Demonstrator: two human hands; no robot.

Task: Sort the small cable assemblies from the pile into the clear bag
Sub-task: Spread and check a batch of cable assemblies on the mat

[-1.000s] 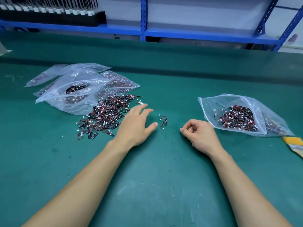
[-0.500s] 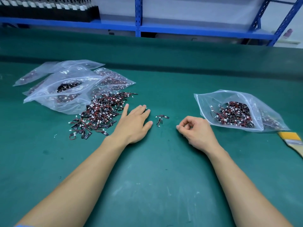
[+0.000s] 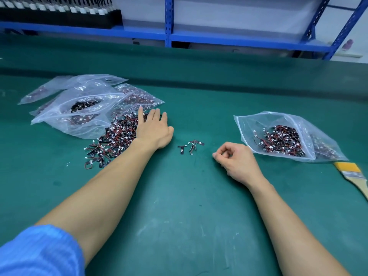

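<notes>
At the far left lies a heap of clear plastic zip bags (image 3: 79, 108), several with dark parts inside. Against their near edge spreads the loose pile of small red-and-black cable assemblies with white plugs (image 3: 113, 136), lying on the green bench mat (image 3: 179, 216).

The left hand (image 3: 153, 130) lies flat on the right side of that pile. Its fingers are straight and a little spread, pressing on the parts rather than gripping any. I'd say this is the drawing-out step: the palm looks set to rake a few pieces off the heap toward the middle.

A small cluster of separated assemblies (image 3: 191, 146) already sits on the mat between the two hands, touched by neither.

The right hand (image 3: 235, 158) rests just beside that cluster, fingers curled in and thumb against forefinger. I can see nothing held in it.

Further right lies the open clear bag (image 3: 278, 120), mouth toward the hand, with a good mound of sorted assemblies inside (image 3: 280, 141). A flat brush with a yellow band (image 3: 350, 172) lies beyond it.

The next move probably calls for the right fingers to open, pinch the loose pieces and carry them into the bag's mouth, which is slack and may need lifting.
</notes>
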